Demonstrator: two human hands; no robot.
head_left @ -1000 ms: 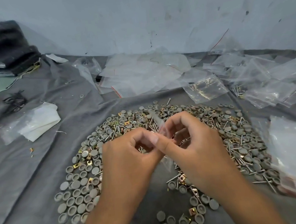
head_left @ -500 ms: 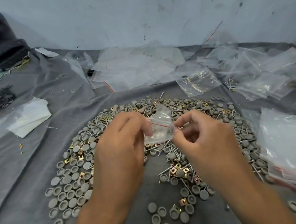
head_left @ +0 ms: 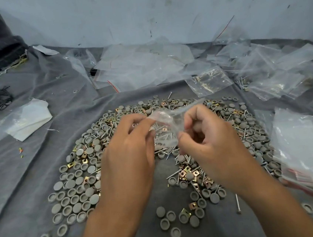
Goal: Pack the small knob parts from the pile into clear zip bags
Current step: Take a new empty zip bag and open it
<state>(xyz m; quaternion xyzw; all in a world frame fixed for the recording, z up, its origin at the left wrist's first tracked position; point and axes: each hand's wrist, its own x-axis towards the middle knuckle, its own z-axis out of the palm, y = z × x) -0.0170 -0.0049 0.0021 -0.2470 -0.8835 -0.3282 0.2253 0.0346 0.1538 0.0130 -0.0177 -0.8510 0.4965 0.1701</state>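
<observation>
**Holding one little zip bag over the knob pile**

Working over the heap, we had both hands up at the same small clear zip bag point(head_left: 165, 126). Our left hand point(head_left: 130, 155) pinched its left edge between curled fingertips and thumb, and our right hand point(head_left: 210, 137) pinched the right edge the same way, fingers curled in. The bag hung stretched between the two hands, just above the far-middle part of the pile. It was see-through enough that we could make out nails and a brass bit through it, though honestly we couldn't tell whether those sat inside the bag or just lay underneath.

The pile of knob parts point(head_left: 85, 181) was spread in a wide ring on the grey cloth point(head_left: 34, 181): round grey caps, mixed with brass square clips point(head_left: 189, 172) and thin nails point(head_left: 237, 203). A few caps sat loose nearer to us.

Behind the pile there was a messy drift of clear bags point(head_left: 142, 65) along the wall, and one with shiny contents point(head_left: 208, 80) lay just past the heap. A thicker stack of bags point(head_left: 307, 150) sat on our right, and a folded white sheet in plastic point(head_left: 24, 119) lay off to the left.
</observation>
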